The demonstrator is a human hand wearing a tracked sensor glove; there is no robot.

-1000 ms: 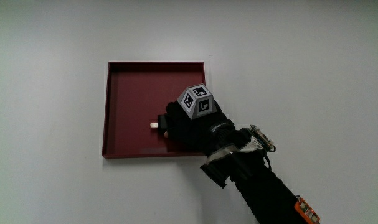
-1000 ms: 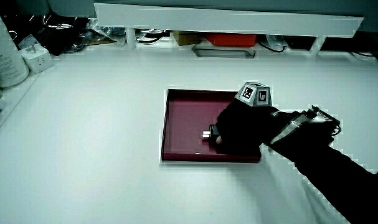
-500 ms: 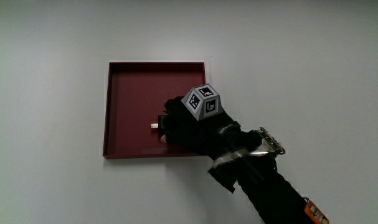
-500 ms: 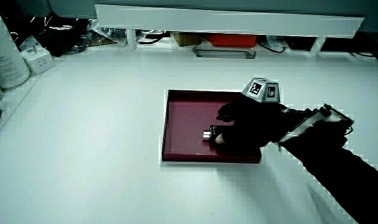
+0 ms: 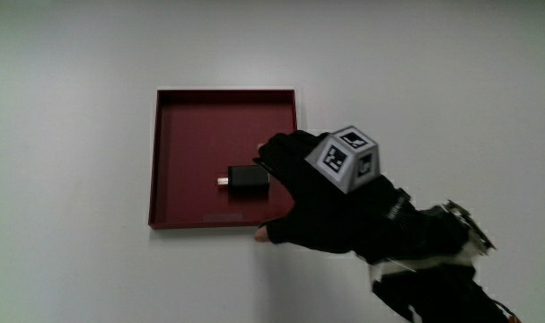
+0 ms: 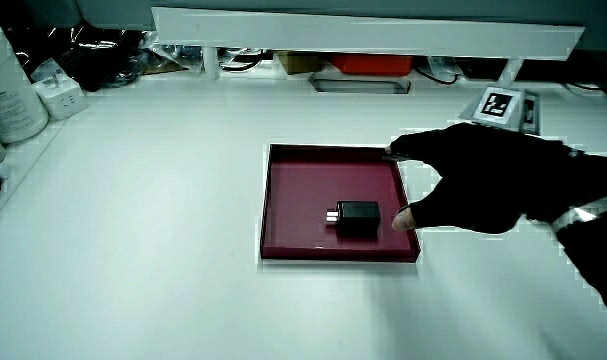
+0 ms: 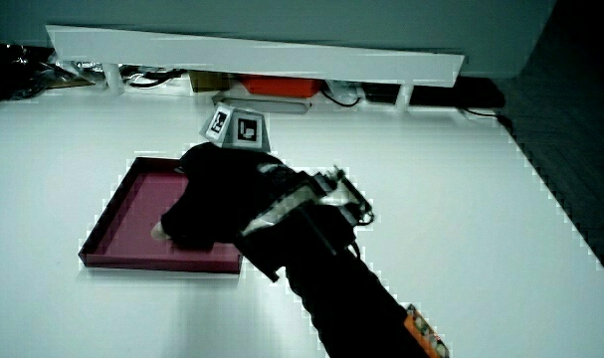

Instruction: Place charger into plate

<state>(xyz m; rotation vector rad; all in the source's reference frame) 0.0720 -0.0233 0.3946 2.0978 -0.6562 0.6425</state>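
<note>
Now the charger [image 5: 248, 180] lies flat inside the plate [image 5: 188, 112], toward the edge nearer the person, its metal prongs pointing away from the hand [image 5: 321, 205]. The hand hovers beside it over the plate's rim, fingers spread and holding nothing. Small, rigid and likely light, the smooth-looking charger would best be pinched across its two long flat sides, clear of the prongs

No readable text or labels
</note>
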